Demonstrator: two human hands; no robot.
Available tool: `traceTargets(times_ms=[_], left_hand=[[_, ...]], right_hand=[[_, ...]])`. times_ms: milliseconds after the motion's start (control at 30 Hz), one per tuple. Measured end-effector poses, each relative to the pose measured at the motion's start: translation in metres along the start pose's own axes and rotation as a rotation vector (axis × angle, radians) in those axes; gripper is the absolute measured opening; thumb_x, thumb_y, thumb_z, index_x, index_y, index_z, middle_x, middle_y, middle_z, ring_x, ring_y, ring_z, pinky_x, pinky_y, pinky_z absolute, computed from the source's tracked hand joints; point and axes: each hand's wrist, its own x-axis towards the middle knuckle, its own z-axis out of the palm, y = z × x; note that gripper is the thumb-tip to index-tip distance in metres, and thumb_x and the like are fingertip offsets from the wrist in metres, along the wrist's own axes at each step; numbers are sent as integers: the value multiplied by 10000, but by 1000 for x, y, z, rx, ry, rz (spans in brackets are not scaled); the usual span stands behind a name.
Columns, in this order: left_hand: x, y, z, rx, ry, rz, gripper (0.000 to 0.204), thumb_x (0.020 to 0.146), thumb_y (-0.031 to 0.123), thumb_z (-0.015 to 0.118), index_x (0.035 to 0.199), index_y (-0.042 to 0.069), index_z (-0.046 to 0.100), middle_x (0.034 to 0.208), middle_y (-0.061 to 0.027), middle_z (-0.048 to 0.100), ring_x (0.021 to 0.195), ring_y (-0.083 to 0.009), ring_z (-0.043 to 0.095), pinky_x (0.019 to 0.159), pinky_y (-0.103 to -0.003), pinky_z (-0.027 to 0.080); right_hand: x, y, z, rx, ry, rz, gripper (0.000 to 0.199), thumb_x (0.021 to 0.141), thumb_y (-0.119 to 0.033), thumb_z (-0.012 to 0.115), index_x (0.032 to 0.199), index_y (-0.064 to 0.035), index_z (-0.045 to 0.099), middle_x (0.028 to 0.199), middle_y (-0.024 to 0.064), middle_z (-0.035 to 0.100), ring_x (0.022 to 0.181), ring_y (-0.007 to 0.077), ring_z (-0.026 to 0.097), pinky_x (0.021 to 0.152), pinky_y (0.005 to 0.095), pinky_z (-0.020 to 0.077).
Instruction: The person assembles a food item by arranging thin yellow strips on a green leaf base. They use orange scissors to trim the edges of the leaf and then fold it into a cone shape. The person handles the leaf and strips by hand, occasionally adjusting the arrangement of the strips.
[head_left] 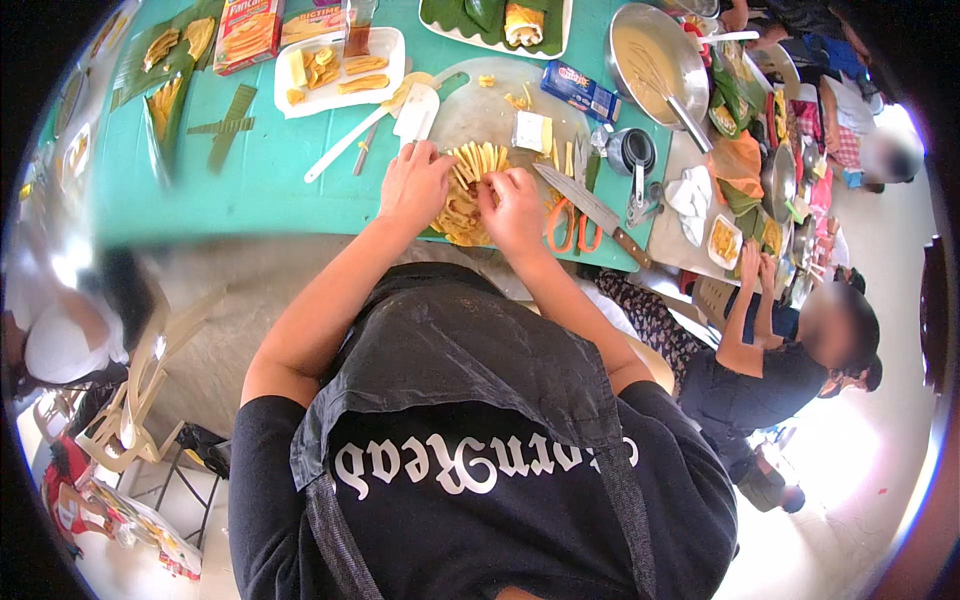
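Between the left hand (415, 183) and right hand (515, 211), yellow strips (480, 160) lie fanned on a flat yellow-brown layer (460, 222), curled fingers (436, 160) close on both sides, seemingly to keep them aligned; whether they pinch, I cannot tell. Beyond the left hand, a white tray (395, 48) holds yellow pieces (322, 72); beyond the right, a metal bowl (697, 80) holds pale liquid (631, 50) and a whisk (688, 122).

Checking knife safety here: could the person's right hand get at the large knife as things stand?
Probably yes: the large knife lies to the right of the right hand, wooden handle uncovered; the orange-handled scissors between seem to lie flat.
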Motion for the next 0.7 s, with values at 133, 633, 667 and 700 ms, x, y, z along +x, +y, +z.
traceTargets(times_ms=[133,633,667,700], left_hand=[[-2,2,2,-17,8,38,225,778,87,591,970,154,689,929,-73,550,910,-285,535,768,-409,455],[-8,24,-11,-131,1,75,309,759,-8,545,1049,67,623,1025,-124,568,961,-329,536,838,-422,452],[-7,27,-14,-143,-2,72,319,759,-20,536,1054,66,621,1044,-126,572,974,-328,541,845,-421,453],[-8,29,-17,-156,14,80,328,755,-28,532,1060,60,615,1054,-127,572,974,-329,542,855,-418,450]], right_hand=[[-5,7,-15,-13,81,50,121,722,-63,663,837,-79,630,806,85,549,803,290,559,670,390,460],[10,76,-43,-99,221,232,119,749,-90,652,864,-65,670,824,123,597,804,326,582,692,411,481],[13,86,-43,-97,221,241,114,749,-97,654,857,-68,674,827,122,599,808,326,583,693,408,481],[16,91,-43,-92,219,250,109,749,-104,656,850,-70,678,831,121,601,811,327,584,695,406,482]])
